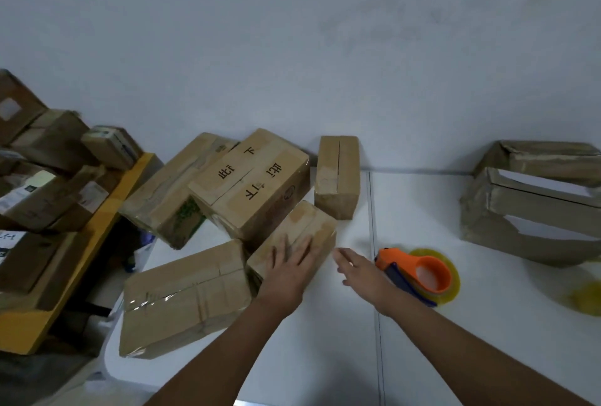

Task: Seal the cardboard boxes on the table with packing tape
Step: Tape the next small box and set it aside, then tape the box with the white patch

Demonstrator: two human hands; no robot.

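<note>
Your left hand flat, fingers spread, pressing on the small cardboard box, your right hand open, holding nothing, reaching forward beside the orange tape dispenser

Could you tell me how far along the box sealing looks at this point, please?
Done: the large cardboard box nearest the camera has shiny clear tape along its seam. In hand: the left hand rests flat on the small brown box, whose seam looks untaped; the right hand is open beside the orange tape dispenser, not holding it. Left: the upright box with an open slit and probably others in the pile.
</note>
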